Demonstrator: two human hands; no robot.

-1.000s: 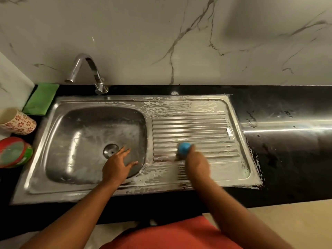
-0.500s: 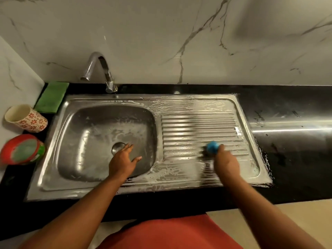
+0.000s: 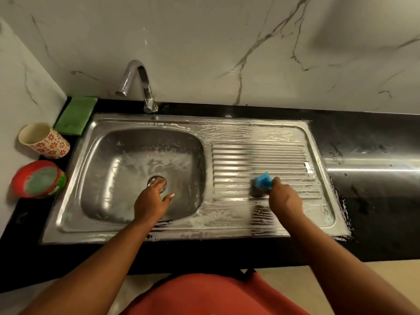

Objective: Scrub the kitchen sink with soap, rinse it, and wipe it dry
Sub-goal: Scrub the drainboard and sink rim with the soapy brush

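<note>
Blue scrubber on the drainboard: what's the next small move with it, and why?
Probably push the blue scrubber away from the body, across the ribbed drainboard. The right hand grips it low on the ribs. The flat strips in front and behind look foamy, while the ribs above it look shiny with little foam.

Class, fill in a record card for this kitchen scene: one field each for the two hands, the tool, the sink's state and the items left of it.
Left hand: open, fingers spread, over the basin by the drain
Right hand: grips the blue scrubber
Tool: scrubber, on the ribbed drainboard
Sink state: soap film on basin and drainboard
Left of sink: green cloth, floral cup, red tub
</note>
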